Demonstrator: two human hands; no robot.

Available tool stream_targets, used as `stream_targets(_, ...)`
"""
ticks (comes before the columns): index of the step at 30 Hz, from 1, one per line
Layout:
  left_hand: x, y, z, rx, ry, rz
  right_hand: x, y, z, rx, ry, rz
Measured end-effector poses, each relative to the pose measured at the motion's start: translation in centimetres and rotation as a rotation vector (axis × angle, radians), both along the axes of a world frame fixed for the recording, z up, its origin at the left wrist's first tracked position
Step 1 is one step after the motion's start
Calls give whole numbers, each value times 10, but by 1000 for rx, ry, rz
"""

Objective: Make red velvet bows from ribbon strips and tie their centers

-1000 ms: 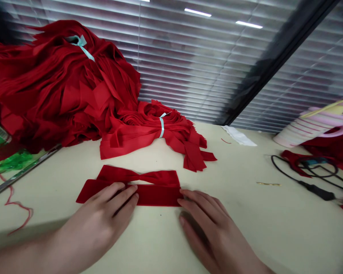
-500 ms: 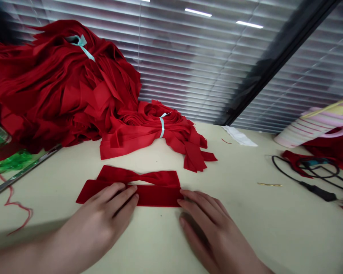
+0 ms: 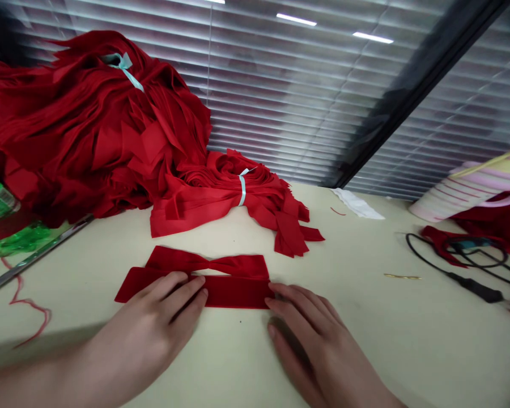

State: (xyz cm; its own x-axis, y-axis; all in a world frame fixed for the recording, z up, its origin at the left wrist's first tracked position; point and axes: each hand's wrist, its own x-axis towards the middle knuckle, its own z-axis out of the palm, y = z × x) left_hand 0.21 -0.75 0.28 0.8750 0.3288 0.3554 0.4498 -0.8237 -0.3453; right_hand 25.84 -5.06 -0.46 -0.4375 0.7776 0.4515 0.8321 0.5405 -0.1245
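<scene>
The red strip (image 3: 238,292) lies flat in the lower middle of the frame, with the red bow (image 3: 212,264) just above it; whether their edges overlap or only meet is hard to tell. The left hand (image 3: 157,317) rests its fingers close together on the strip, thumb hidden, so I cannot tell whether it pinches. The right hand (image 3: 318,331) touches the strip's right end with two fingertips, its thumb spread apart from them below. The main risk, as I judge it, is skewing: if one hand pushes harder than the other, the strip could turn or ruck between them, since only fingers appear to steady it on the table (image 3: 221,357). A fingertip sliding upward could also nudge the bow, which nothing visible holds down. Around them, the small bundle (image 3: 195,207) sits at centre, limiting room beyond the bow, and the big bundle (image 3: 110,119) fills the upper left. Loose thread (image 3: 42,317) at lower left could cling to the cloth if dragged over it. On the right, a gold wire (image 3: 402,276) and a black cable (image 3: 476,289) lie well apart from the strip, with the mug (image 3: 459,192) above; nothing there blocks the hands.
</scene>
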Motion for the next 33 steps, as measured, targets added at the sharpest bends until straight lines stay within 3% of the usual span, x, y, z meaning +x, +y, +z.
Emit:
stream_targets(6, 2, -3, 3, 14, -41, 11, -3, 0, 2, -31, -35, -5)
stream_targets(11, -1, 0, 4, -103, -58, 63, -4, 2, 3, -76, 21, -16)
stream_targets(24, -2, 0, -1, -288, -104, 119, -4, 1, -3, 4, 40, -18)
stream_targets(33, -1, -1, -1, -306, -158, 162, -3, 0, -3, -3, 24, -7)
